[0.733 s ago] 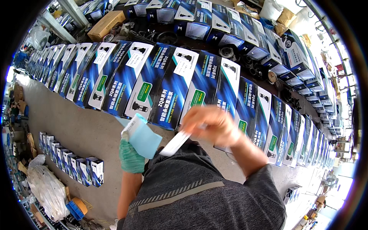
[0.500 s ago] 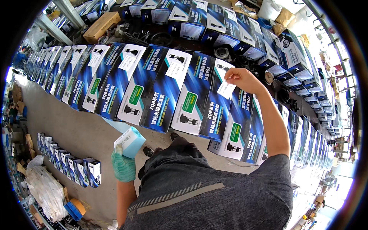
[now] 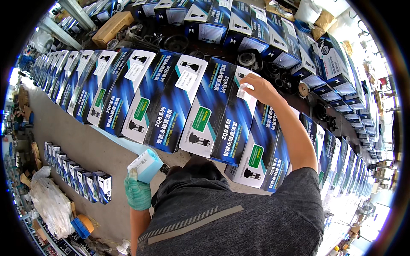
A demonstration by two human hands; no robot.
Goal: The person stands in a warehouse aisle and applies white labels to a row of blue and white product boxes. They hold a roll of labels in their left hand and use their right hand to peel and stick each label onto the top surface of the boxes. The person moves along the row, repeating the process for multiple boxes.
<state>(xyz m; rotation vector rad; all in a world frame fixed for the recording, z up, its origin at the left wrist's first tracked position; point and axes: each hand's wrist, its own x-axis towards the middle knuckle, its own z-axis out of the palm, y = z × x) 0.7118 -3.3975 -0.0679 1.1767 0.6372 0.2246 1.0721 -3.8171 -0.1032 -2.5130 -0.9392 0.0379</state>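
Observation:
My right hand (image 3: 261, 88), bare, pinches the upper edge of a white label (image 3: 244, 92) against the top of a blue-and-white pump carton (image 3: 231, 126). The label's lower part looks to lie along the white panel; whether it is fully stuck I cannot tell. At lower left, my left hand (image 3: 137, 190) wears a green knitted glove. It grips a roll of labels (image 3: 147, 165) with light blue backing, from which a pale strip (image 3: 121, 141) trails to the left. Cartons left of my right hand carry similar white labels (image 3: 186, 80).
Cartons stand in a long row across in front of me. Behind them are dark round metal parts (image 3: 250, 59), more cartons (image 3: 279, 40) and a brown cardboard box (image 3: 113, 29). Small boxes (image 3: 81, 179) line the floor at left, near a plastic-wrapped bundle (image 3: 50, 207) and a blue bin (image 3: 80, 227).
My right hand has moved slightly left and lowered the label onto the carton's white panel, where it hung tilted before. The left hand keeps its hold on the roll.

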